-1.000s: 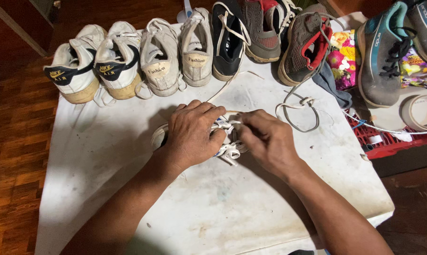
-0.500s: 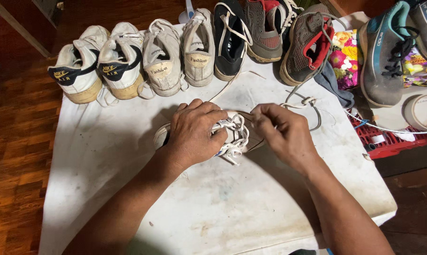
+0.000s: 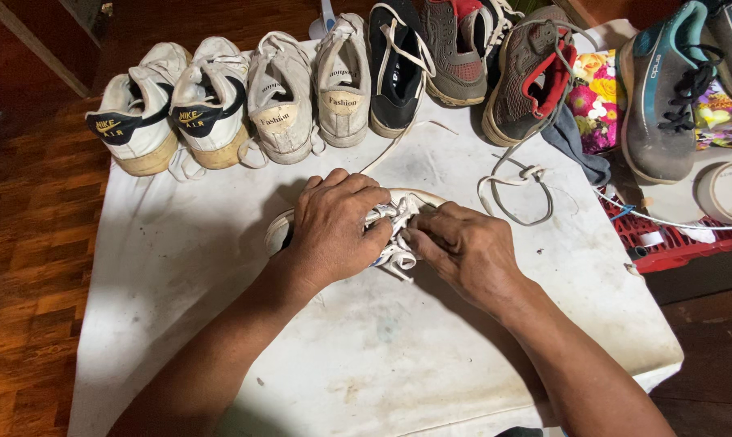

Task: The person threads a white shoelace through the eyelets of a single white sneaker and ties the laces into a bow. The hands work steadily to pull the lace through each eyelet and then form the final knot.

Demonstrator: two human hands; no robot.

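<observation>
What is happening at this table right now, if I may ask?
A person is working on a white shoe lying on the white-covered table. The left hand covers the shoe while the right hand pinches its white laces. A row of other shoes stands along the far edge.

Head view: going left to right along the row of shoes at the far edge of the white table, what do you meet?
Two white sneakers with black heel tabs → two worn beige sneakers → black sneaker with white laces → grey mesh shoe with red tongue → brown shoe with red lining → grey-and-teal shoe with black laces.
</observation>
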